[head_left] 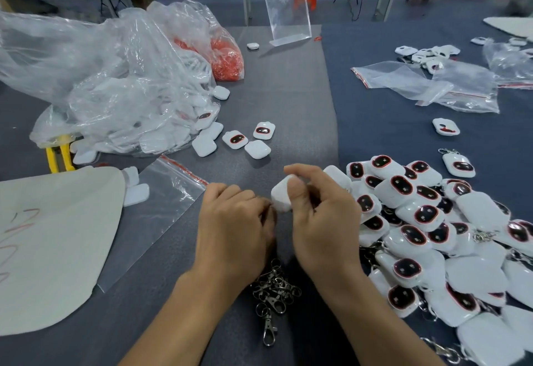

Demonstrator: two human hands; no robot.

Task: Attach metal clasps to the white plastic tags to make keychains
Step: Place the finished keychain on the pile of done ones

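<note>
My right hand (320, 221) pinches a white plastic tag (282, 194) between thumb and fingers, just above the table's middle. My left hand (233, 221) is curled with its fingertips against the tag's lower left edge; what they hold is hidden. A heap of loose metal clasps (274, 290) lies between my wrists. To the right spreads a pile of finished tags with clasps (427, 221). Three loose tags (248, 142) lie further back on the grey mat.
A big clear bag of white tags (115, 100) sits at the left, with a bag of red parts (227, 57) behind it. A flat zip bag (161, 207) and a white sheet (49, 238) lie at the front left. A clear stand (288, 8) is at the back.
</note>
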